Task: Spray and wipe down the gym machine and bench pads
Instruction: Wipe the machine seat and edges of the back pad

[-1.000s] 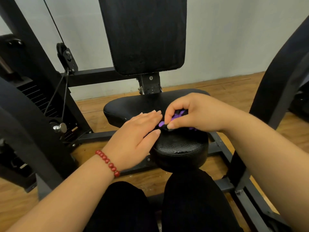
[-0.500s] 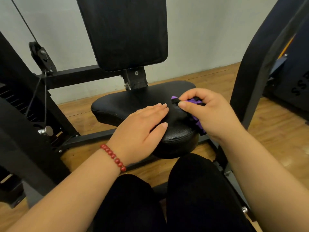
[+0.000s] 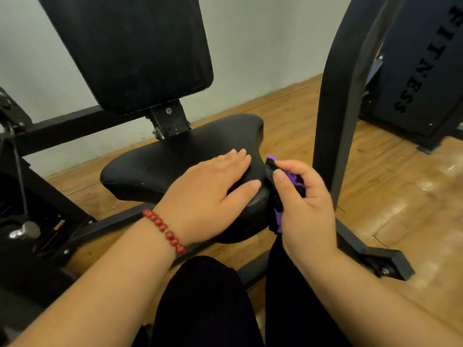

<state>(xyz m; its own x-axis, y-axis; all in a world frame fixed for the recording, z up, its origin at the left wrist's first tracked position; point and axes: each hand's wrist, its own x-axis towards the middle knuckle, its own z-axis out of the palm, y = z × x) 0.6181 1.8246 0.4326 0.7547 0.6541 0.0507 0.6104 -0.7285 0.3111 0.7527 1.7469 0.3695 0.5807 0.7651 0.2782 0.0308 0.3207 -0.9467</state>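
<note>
The machine's black seat pad [image 3: 175, 159] lies in the middle of the view, under the upright black back pad [image 3: 135, 48]. My left hand [image 3: 208, 194] rests flat on the near end of the seat, fingers straight. My right hand [image 3: 303, 206] grips a purple and black cloth [image 3: 283, 186] and holds it against the seat's right side edge. Most of the cloth is hidden in my palm. No spray bottle is in view.
A black frame upright [image 3: 343, 101] stands close to the right of my right hand. Base bars [image 3: 370, 256] run across the wooden floor [image 3: 400, 196]. A weight stack and cable [image 3: 17, 171] sit at the left. Another dark machine [image 3: 421, 71] stands at the far right. My dark-clothed knees [image 3: 205, 304] are below.
My right hand has carried the cloth from the top of the seat's near end over to its right side edge. My left hand stays flat on the seat. The view has swung right.
</note>
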